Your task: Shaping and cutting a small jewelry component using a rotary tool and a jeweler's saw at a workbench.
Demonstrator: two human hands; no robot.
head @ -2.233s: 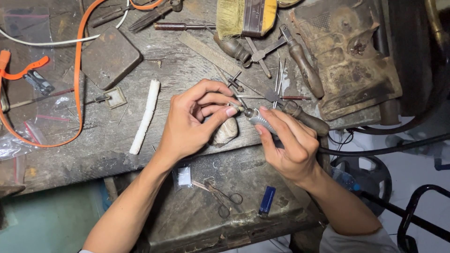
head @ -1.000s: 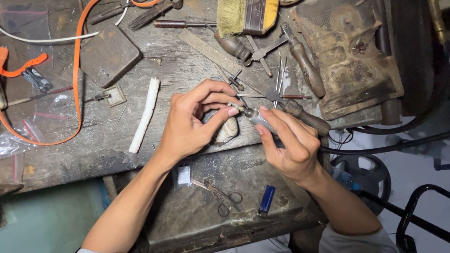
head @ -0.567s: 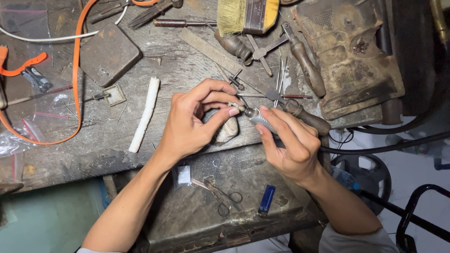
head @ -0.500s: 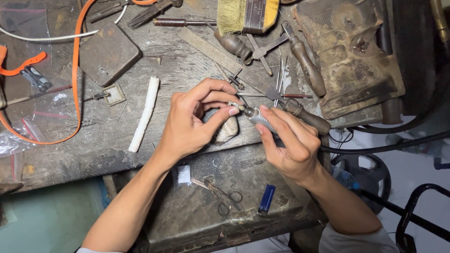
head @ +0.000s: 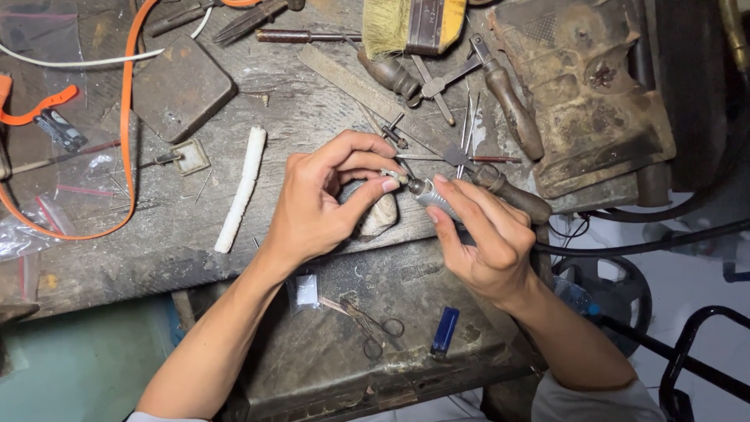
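At the near edge of the bench: both hands meet over the worn wooden workbench (head: 312, 117), just above a pale, rounded bench peg (head: 380, 217).
Left hand (head: 320, 203): curled, thumb and forefinger pinching a tiny metal piece (head: 393, 176) at their tips; what the piece is cannot be told.
Right hand (head: 488, 238): closed around a slim silver handpiece (head: 431, 194), gripped like a pen, its tip touching the small piece.
Small piece: held between the two hands, right over the peg.
Left of the hands: a white stick (head: 242, 187) lying on the bench, and farther left an orange cord (head: 125, 141) looping across the wood.
Far side: a yellow-handled brush (head: 414, 23), a flat file (head: 367, 94) and a dark square block (head: 180, 86).
Right: a wooden-handled tool (head: 512, 105) beside a battered metal block (head: 594, 94).
Near shelf: small scissors (head: 371, 324) and a blue lighter (head: 445, 332), well apart from the hands.
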